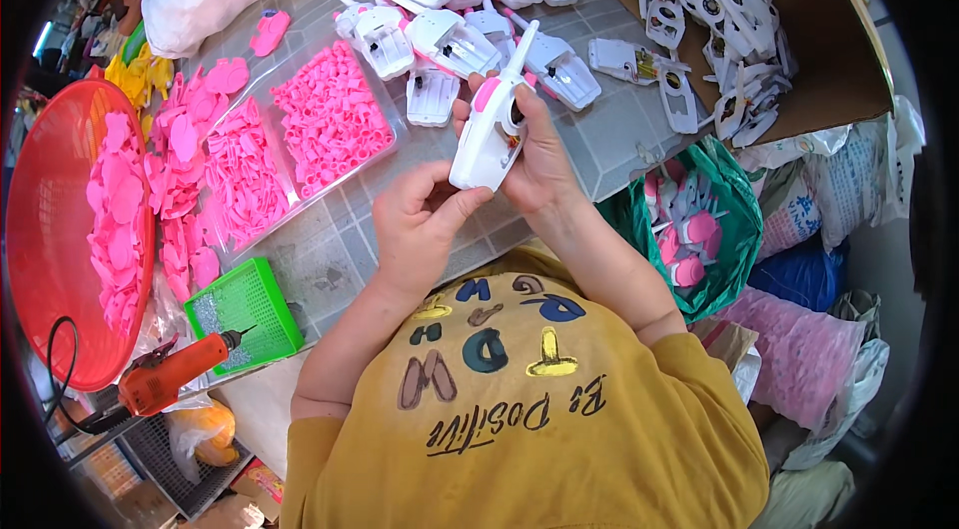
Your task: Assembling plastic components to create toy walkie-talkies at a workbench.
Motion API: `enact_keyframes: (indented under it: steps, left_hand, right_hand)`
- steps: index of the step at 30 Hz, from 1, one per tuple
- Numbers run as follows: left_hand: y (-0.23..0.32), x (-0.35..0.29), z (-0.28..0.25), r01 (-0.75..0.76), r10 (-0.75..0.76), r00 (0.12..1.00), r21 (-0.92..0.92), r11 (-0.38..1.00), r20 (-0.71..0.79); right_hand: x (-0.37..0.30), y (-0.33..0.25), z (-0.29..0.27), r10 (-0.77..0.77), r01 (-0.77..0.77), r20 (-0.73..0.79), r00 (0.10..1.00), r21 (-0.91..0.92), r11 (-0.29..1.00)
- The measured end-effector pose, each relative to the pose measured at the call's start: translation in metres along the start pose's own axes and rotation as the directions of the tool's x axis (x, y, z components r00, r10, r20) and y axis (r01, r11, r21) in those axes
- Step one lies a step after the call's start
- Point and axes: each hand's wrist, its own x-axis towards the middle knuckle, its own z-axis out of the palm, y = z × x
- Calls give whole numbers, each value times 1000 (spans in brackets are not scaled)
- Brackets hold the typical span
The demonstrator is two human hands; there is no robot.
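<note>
Between both hands, over the near edge of the table, is a white plastic toy walkie-talkie (487,141) with a pointed antenna and a pink side button. It looks tilted, antenna up and away from me. My right hand (539,154) wraps round its right side, fingers behind it. The thumb and curled fingers of my left hand (420,214) pinch its lower end. Some wiring shows at an opening near my right fingers. Just beyond lie several white walkie-talkie half shells (455,41) with pink buttons, open sides up.
At the left stand a clear tray of small pink parts (333,109), a red basin (50,229), a green basket of screws (262,301) and an orange electric screwdriver (172,375). A cardboard box (834,49) of white shells and a green bag (737,264) are at right.
</note>
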Motion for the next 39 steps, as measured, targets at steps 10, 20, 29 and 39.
enact_keyframes:
  steps: [10, 20, 29, 39]
  left_hand:
    - [6, 13, -26, -128, 135, 991, 207, 970, -20]
    - [10, 38, -42, -108, 107, 992, -3, 994, -66]
    - [12, 44, -60, 204, -189, 978, -227, 952, 86]
    - [13, 44, -71, 165, -162, 982, -20, 986, 100]
  right_hand:
    - [-22, -3, -5, -62, 147, 134, 989, -868, 474]
    - [-24, 10, 10, 141, -29, 20, 990, -940, 340]
    - [-16, 10, -7, 342, -194, -20, 940, -854, 483]
    - [-20, 24, -8, 334, -290, -109, 936, -775, 561]
